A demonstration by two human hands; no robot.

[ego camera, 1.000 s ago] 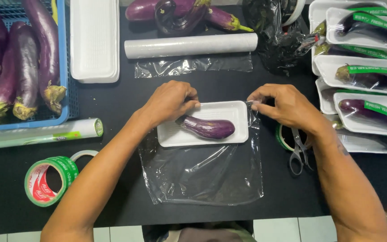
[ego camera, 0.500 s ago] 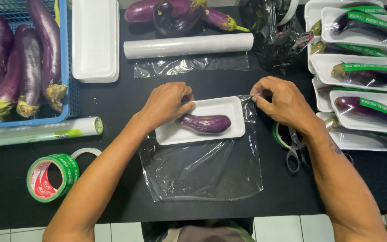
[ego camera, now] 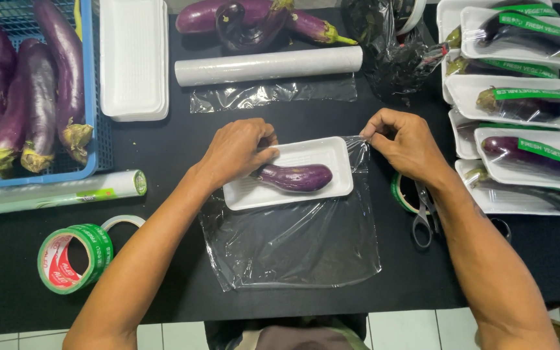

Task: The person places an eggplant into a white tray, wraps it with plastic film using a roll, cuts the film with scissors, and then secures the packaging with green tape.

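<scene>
Eggplant (ego camera: 295,177) lies crosswise in the white foam tray (ego camera: 306,155) on the clear film sheet (ego camera: 293,246) mid-bench, its long axis running left-right between the hands, left hand (ego camera: 238,152) pressing its stem end, right hand (ego camera: 404,144) pinching the film's far right corner.

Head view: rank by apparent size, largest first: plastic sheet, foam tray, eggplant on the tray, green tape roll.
1. plastic sheet
2. foam tray
3 and 4. green tape roll and eggplant: look about alike, not ranked.
</scene>
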